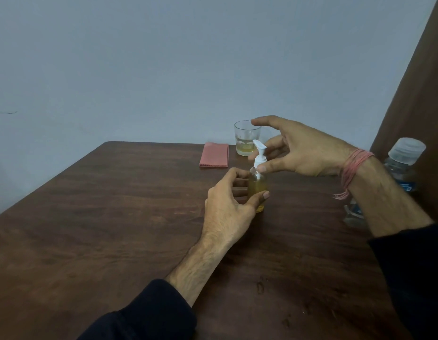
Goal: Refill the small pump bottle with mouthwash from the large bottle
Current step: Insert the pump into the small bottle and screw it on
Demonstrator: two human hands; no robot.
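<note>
The small pump bottle (257, 190) stands upright on the brown table (115, 217), holding amber liquid under a white pump top (259, 153). My left hand (227, 204) grips the bottle's body, thumb in front and fingers behind. My right hand (298, 148) comes from the right at pump height. Its thumb tip lies on the front of the white collar and a finger passes behind it, pinching it, while the index finger stretches out above. The large clear bottle (406, 155), with a white cap and blue label, stands at the right edge, partly hidden by my right forearm.
A drinking glass (247, 138) with a little yellow liquid stands behind the pump bottle near the wall. A folded pink cloth (214, 154) lies left of it. A few wet drops (260, 287) mark the table in front. A brown curtain (418, 82) hangs at right.
</note>
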